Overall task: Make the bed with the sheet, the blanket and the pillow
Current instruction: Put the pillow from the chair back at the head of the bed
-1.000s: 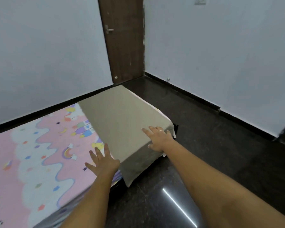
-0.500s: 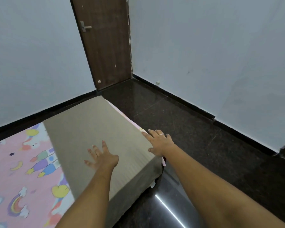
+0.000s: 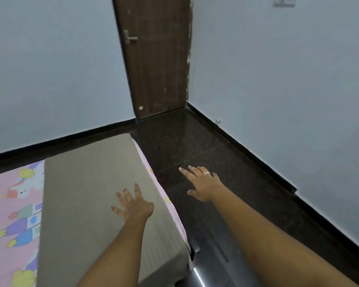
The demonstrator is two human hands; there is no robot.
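The left hand [image 3: 133, 206] lies palm down with fingers spread and straight, grasping nothing, on the grey blanket [image 3: 85, 183] near the bed's right edge. The right hand [image 3: 202, 184], a ring [image 3: 207, 173] on one finger, is likewise released and flat. It hangs beyond that edge over the dark floor [image 3: 195, 141], just beside the bed and touching no cloth.

The folded blanket lies as a band across the end of the bed. Its long axis runs from the near edge away toward the far edge by the wall, and the patterned pink sheet [image 3: 13, 204] is exposed to its left and in a thin strip along its right side. The blanket's bulk sits ahead and to the left of both hands, so the left hand is the nearer one for smoothing or spreading it. No pillow is in view.

Half a second ago the right hand rested on the blanket's right border; it is now off the bed. A second ago the left hand was on the sheet, and it has since crossed onto the blanket.
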